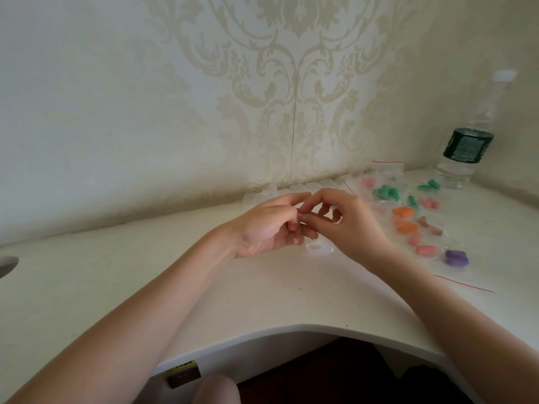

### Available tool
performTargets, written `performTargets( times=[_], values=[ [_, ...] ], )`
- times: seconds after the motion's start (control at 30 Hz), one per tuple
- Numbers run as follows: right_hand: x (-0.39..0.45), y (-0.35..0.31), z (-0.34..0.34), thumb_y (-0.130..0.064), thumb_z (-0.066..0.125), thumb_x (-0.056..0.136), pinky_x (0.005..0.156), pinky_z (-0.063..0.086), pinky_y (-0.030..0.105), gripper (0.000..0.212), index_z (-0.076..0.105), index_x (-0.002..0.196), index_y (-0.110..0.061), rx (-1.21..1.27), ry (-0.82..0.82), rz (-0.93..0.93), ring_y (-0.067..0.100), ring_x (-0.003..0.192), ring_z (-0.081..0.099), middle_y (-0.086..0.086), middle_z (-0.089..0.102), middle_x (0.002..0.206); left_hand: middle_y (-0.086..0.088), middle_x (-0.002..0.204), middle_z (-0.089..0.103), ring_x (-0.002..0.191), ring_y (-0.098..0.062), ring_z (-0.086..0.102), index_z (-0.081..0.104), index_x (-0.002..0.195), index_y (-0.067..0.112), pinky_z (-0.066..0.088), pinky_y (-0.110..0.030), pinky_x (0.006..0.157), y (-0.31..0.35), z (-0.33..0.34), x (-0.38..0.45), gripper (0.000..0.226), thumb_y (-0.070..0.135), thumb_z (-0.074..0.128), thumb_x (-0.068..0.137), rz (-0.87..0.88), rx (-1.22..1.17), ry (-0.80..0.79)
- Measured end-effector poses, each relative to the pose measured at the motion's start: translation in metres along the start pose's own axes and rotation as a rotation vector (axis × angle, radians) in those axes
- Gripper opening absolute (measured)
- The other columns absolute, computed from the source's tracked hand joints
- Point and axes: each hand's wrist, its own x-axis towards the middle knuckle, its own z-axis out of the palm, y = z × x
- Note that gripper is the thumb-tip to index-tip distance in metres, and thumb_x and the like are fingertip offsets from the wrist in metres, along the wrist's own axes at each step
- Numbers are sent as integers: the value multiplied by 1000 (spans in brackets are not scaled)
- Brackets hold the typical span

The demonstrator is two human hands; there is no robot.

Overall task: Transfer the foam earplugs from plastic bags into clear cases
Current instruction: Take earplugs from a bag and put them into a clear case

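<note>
My left hand [268, 225] and my right hand [347, 220] meet above the white desk [204, 275], fingertips together. Between them they pinch something small and pinkish [299, 214]; I cannot tell whether it is an earplug or a bag. A small clear case [319, 246] lies on the desk just below my hands. To the right lie several clear plastic bags with red zip strips, holding green earplugs [386, 192], orange earplugs [404, 212], pink earplugs [426, 250] and purple earplugs [456, 257]. A row of clear cases [297, 188] stands along the wall behind my hands.
A clear water bottle [466, 147] with a dark label stands at the back right corner. The patterned wall runs close behind the desk. The desk's front edge curves inward toward me. A grey rounded object [7, 265] shows at the far left edge.
</note>
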Motion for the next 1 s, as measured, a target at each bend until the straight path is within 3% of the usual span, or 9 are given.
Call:
performTargets(
  times=[0.1, 0.23, 0.3, 0.4, 0.53, 0.7, 0.83, 0.9, 1.0],
  values=[
    [0, -1, -1, -9, 72, 81, 61, 38, 8, 18, 65, 72, -24, 37, 11, 45, -3, 71, 52, -13, 62, 77, -9, 85, 63, 75, -20, 67, 33, 144, 8, 50, -23, 58, 3, 1, -1, 63, -14, 22, 85, -11, -77, -27],
    [3, -1, -10, -9, 66, 86, 73, 47, 19, 6, 61, 83, -7, 235, 31, 171, 1, 82, 67, -1, 75, 85, -4, 84, 71, 71, -17, 68, 41, 135, 10, 50, -21, 53, 10, -2, -5, 44, -5, 28, 95, -6, -104, 42],
    [5, 1, -13, -10, 64, 87, 61, 43, 12, 6, 60, 88, -6, 295, 74, 247, -3, 66, 63, -1, 75, 83, -10, 88, 72, 58, -14, 61, 44, 129, 11, 44, -21, 46, 7, -3, -5, 32, 3, 37, 99, 2, -61, 139],
    [9, 6, -18, -13, 66, 87, 58, 43, 11, 11, 63, 97, -11, 312, 83, 331, 1, 65, 58, -1, 74, 78, -2, 63, 64, 43, -11, 40, 47, 114, 7, 31, -21, 42, 0, -7, -4, 18, 18, 48, 99, 74, 205, 252],
    [9, 10, -25, -18, 68, 87, 61, 46, 13, 10, 72, 94, -12, 201, -31, 356, 2, 63, 55, -2, 72, 75, 10, 48, 41, 41, -8, 28, 46, 83, 15, 23, -17, 40, -3, -8, -4, 20, 27, 49, 98, 170, 492, 297],
    [5, 7, -35, -18, 72, 83, 64, 48, 17, 10, 71, 90, -11, 76, -225, 294, 4, 69, 58, 0, 74, 81, 13, 48, 39, 47, -7, 34, 65, 80, 15, 29, -22, 50, -4, -7, -5, 24, 23, 51, 97, 241, 712, 222],
    [4, 9, -39, -19, 78, 78, 53, 36, 10, 8, 72, 83, -15, -96, -378, 278, -2, 52, 49, -12, 65, 59, 9, 54, 39, 54, -9, 34, 69, 79, 23, 28, -28, 59, -6, -6, -6, 20, 24, 56, 94, 167, 770, 164],
    [3, 12, -39, -27, 79, 74, 61, 40, 21, 10, 72, 78, -22, -168, -424, 277, 11, 57, 52, -7, 66, 62, 5, 61, 45, 55, -7, 34, 70, 82, 24, 28, -27, 58, -8, -4, -5, 17, 27, 58, 93, 143, 812, 141],
    [3, 13, -37, -38, 79, 66, 79, 49, 52, 18, 71, 76, -26, -198, -464, 248, 37, 80, 61, 11, 72, 85, 14, 58, 47, 51, -1, 36, 71, 90, 20, 29, -16, 53, -11, -1, -5, 14, 27, 59, 93, 119, 858, 113]
  ],
)
